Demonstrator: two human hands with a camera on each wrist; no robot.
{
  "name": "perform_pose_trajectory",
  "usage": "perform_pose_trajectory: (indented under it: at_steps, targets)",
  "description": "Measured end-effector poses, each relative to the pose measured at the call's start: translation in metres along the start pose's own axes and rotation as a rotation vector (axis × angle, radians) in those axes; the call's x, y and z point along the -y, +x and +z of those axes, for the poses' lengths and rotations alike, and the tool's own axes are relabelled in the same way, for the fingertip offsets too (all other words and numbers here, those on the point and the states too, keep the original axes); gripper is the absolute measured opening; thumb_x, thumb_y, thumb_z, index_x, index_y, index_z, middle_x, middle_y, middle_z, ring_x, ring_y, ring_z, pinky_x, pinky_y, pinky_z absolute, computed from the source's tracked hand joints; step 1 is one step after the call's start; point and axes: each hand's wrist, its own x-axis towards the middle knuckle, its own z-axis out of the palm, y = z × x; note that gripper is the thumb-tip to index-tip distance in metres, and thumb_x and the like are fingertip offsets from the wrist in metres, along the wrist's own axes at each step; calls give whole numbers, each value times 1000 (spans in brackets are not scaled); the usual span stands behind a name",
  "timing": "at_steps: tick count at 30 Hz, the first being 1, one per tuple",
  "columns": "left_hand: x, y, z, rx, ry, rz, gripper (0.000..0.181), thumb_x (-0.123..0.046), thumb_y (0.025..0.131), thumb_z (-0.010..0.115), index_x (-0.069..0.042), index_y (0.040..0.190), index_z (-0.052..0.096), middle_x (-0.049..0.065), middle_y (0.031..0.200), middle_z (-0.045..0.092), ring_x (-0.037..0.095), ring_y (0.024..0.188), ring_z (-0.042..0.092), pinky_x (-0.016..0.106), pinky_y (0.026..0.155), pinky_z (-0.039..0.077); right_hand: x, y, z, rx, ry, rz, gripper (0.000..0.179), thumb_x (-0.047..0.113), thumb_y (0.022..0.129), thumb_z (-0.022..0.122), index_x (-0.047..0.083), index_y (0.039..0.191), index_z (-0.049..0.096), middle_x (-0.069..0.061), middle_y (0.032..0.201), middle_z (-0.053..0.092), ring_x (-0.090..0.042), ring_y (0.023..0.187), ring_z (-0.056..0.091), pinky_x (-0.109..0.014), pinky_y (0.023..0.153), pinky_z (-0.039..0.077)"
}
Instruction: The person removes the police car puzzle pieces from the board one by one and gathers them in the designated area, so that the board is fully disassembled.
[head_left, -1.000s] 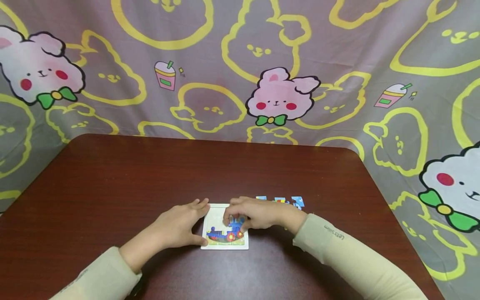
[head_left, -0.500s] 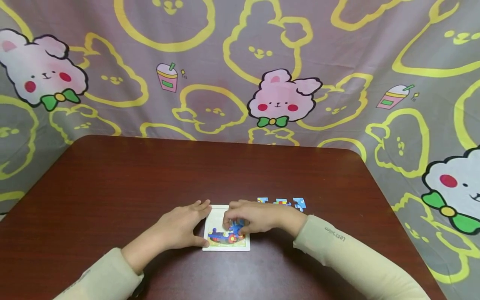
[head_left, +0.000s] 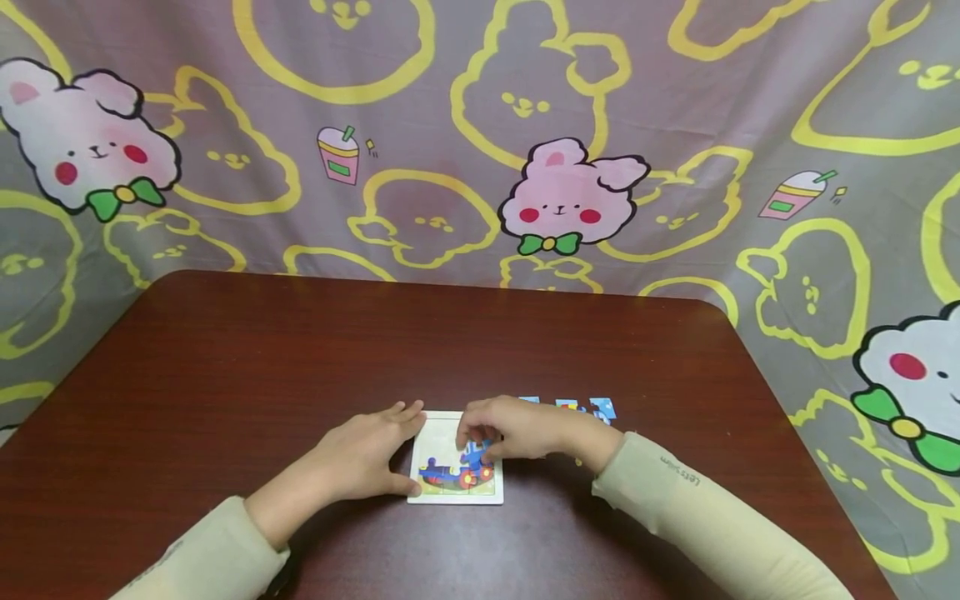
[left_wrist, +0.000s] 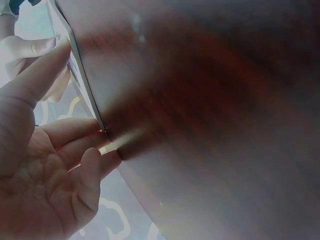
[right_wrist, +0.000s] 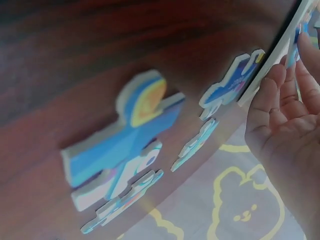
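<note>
Left hand point(head_left: 360, 458) touches puzzle tray point(head_left: 456, 500); right hand point(head_left: 517, 429) pinches blue piece point(head_left: 475, 455); loose pieces point(head_left: 602, 408) lie at right.

The tray point(head_left: 455, 500) is white; its puzzle picture point(head_left: 447, 472) is blue with red-and-yellow wheels point(head_left: 468, 479). The surface point(head_left: 300, 350) is reddish brown. The grey cloth point(head_left: 420, 133) has yellow bunny outlines.

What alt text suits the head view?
A person's left grip touches a white tray; the right grip pinches a blue piece at the tray's unfinished puzzle. Loose pieces lie to the right on a brown table before a cartoon curtain.
</note>
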Motion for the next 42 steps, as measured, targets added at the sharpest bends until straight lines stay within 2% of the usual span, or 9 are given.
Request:
perform_pose_trajectory:
  at_steps: [11,20,25,36,42]
  targets:
    - [-1,4,0,-1,18,8,90,-50,74,83,-7,146,50,10,157,42,33,145,41,56,105,46,0,-5,-6,-14,108,-40,15,6,93,68,14,105,69,5,89,66,-2,74,53,-19,70,50]
    - [-1,4,-1,-3,18,13,89,-49,74,84,-5,144,52,12,155,43,34,143,42,56,104,46,2,-10,-11,-64,103,-39,16,6,93,67,18,104,69,8,88,65,-2,79,56,-20,74,52]
    - [-1,4,-1,-1,37,10,89,-49,74,84,-5,144,52,12,155,44,34,143,43,56,105,45,3,-21,-17,-99,109,-4,15,8,95,66,20,104,68,9,88,63,-5,79,55,-23,72,51]
    - [-2,2,0,8,42,1,89,-51,75,82,-6,145,50,11,156,42,32,144,41,56,107,43,-5,-53,-24,-182,72,17,17,10,94,67,18,109,69,9,87,62,-6,78,54,-25,70,51]
    - [-3,0,-1,10,31,-4,89,-50,75,83,-6,145,51,11,156,43,32,144,41,56,108,43,-12,-71,-26,-225,78,19,16,10,95,67,18,109,69,7,92,65,-6,84,55,-26,74,52]
